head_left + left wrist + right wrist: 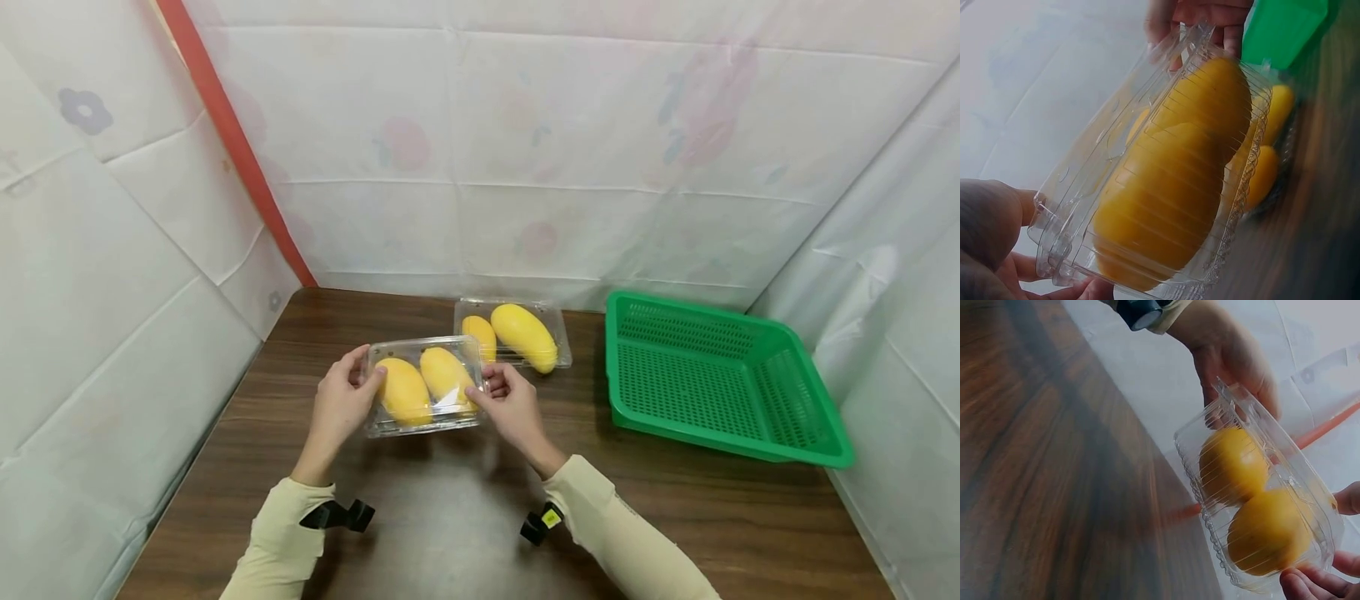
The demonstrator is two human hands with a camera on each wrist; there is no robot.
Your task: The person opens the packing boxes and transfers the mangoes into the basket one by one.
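Both hands hold a clear plastic clamshell box (408, 423) with two yellow mangoes (405, 390) inside, its lid down over them. My left hand (341, 404) pinches the box's left end, thumb on top and fingers beneath. At the right end, my right hand (517, 408) grips the corner with its thumb over the lid. In the left wrist view the box (1072, 250) is raised above the table, and the right wrist view shows the mangoes (1269, 531) through its ribbed side. Behind it lies another clear plastic box (564, 337) with two more mangoes (525, 333).
A green plastic basket (731, 321) with perforated walls stands on the right of the brown wooden table (450, 533). White patterned sheeting (525, 125) hangs behind the table and along both sides. A red strip (240, 150) runs down the back left corner.
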